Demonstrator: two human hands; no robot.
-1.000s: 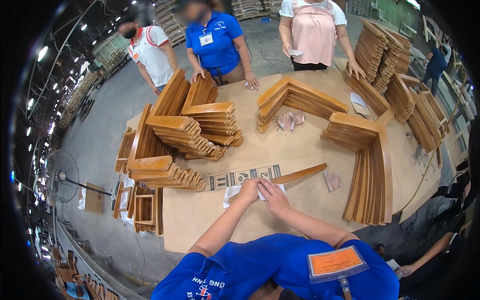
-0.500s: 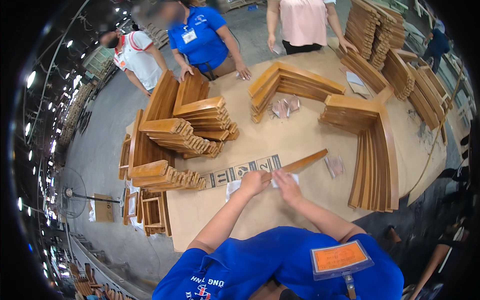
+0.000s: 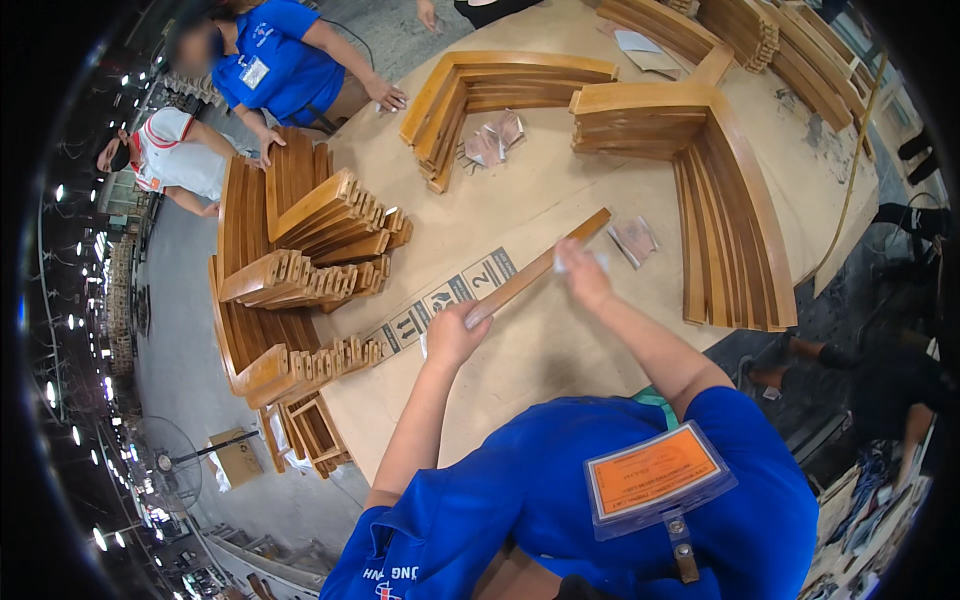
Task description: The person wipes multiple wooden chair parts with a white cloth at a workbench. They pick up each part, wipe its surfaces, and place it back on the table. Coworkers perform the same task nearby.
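A brown wooden frame piece slants above the cardboard-covered table, its far end toward the right. My left hand is wrapped round its near end, and a scrap of white shows beneath that hand. Beside the far half of the piece, my right hand grips a small white cloth close to the wood; this hand is somewhat blurred. Just past the far tip lies a clear plastic packet.
Stacked angled wooden frames stand at left, at the back and at right. Plastic packets lie near the back stack. A co-worker in blue rests hands at the table's far left, near another person in white.
My right hand has moved away from my left, along the wooden piece toward its far end. The whole view has shifted and tilted. My left hand keeps its hold.
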